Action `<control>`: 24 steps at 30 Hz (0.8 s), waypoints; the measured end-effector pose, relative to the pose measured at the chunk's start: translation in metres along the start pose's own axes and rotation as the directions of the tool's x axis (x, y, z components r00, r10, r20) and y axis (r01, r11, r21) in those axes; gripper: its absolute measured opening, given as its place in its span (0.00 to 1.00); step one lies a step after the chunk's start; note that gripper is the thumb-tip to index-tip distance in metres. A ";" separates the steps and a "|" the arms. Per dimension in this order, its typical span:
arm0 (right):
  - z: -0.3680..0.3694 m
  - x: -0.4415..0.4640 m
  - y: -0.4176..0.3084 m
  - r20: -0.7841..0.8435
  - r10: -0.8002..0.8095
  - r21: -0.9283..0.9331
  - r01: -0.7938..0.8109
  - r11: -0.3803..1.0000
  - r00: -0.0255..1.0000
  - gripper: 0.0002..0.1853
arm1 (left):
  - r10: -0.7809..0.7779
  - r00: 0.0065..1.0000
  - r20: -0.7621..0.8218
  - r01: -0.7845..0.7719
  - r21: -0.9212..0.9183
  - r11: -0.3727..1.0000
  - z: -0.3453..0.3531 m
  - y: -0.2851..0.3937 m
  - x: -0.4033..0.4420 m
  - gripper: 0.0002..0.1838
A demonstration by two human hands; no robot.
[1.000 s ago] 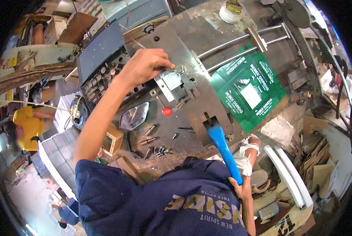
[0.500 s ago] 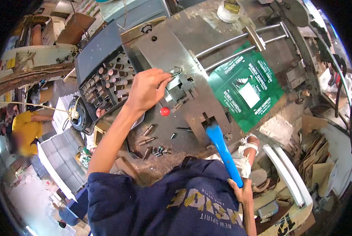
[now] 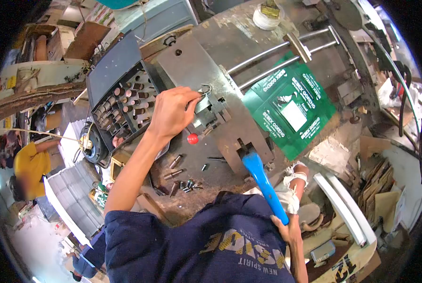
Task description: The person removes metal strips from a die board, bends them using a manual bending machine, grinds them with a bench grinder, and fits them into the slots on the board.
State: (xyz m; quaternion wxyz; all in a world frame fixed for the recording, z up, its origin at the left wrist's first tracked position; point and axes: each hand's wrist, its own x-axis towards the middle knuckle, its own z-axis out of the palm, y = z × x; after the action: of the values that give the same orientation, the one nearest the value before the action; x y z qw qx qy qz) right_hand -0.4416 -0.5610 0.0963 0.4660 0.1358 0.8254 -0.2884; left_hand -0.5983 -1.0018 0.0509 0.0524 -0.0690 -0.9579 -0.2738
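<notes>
My left hand (image 3: 173, 113) reaches over a metal machine plate (image 3: 187, 61), its thumb and forefinger pinched together beside a small wire hook (image 3: 205, 88). What lies between the fingertips is too small to make out. Just below them are a metal block (image 3: 213, 111) and a red ball knob (image 3: 192, 138). Down at the right, my right hand (image 3: 288, 228) is wrapped round the lower end of a long blue handle (image 3: 265, 186), whose upper end meets a slot in the machine. A green printed sheet (image 3: 310, 111) lies right of the plate.
An open case (image 3: 114, 63) of cylindrical metal pieces stands at the left. Loose metal pins (image 3: 174, 173) lie on the bench. Two metal rails (image 3: 263, 59) run to the upper right. Farther left is a person in yellow (image 3: 34, 165).
My left hand has come down from the metal block's upper edge, turned, and now pinches beside the hook, uncovering more of the case. My right hand keeps hold of the blue handle. The view has shifted slightly.
</notes>
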 end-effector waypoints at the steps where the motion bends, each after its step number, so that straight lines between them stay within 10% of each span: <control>1: 0.002 -0.002 0.003 -0.055 -0.080 -0.020 0.079 0.997 0.995 0.38 | -0.007 1.000 0.001 0.007 0.006 1.000 -0.001 0.000 0.000 0.05; 5: 0.002 0.012 0.006 0.080 0.095 0.003 -0.096 0.995 0.992 0.39 | 0.025 0.998 0.053 -0.025 0.008 1.000 -0.007 -0.001 0.005 0.06; 24: 0.009 0.005 0.006 -0.122 -0.080 0.018 0.083 0.996 0.989 0.32 | 0.026 0.982 0.189 -0.002 -0.122 0.993 -0.022 -0.016 0.028 0.23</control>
State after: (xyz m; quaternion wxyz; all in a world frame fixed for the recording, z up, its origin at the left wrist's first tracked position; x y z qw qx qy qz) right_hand -0.4350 -0.5618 0.0862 0.4013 0.1245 0.8536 -0.3078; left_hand -0.6272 -1.0242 0.0647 -0.0420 -0.1047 -0.9396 -0.3233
